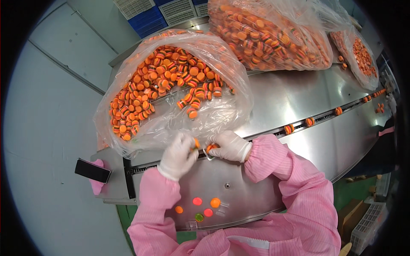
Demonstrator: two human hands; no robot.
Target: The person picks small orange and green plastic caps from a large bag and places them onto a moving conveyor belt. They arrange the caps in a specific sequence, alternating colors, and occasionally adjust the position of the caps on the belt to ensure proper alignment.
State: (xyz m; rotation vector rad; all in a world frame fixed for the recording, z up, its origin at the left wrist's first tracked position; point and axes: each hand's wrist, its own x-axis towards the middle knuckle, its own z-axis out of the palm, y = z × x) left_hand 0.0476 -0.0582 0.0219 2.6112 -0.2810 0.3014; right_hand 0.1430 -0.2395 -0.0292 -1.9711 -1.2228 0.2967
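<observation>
My left hand (178, 155), in a white glove, is closed on a layered, burger-shaped gummy candy (196, 143) at its fingertips, slightly blurred. Close by on the right, my gloved right hand (230, 146) pinches another layered candy (211, 148), partly hidden by the fingers. A small clear plastic piece (208, 155) shows just below it. Both hands are over the conveyor slot, at the near edge of an open clear bag (205, 115). Inside that bag lie many orange candies (160, 70) with red, yellow and green layers.
Larger filled bags (273, 38) stand at the back right. Single candies (310, 122) sit along the conveyor track (354, 104). Loose coloured discs (208, 212) lie on the steel table (256, 187) near me. A phone (92, 170) rests at the left end; stacked crates (149, 19) stand behind.
</observation>
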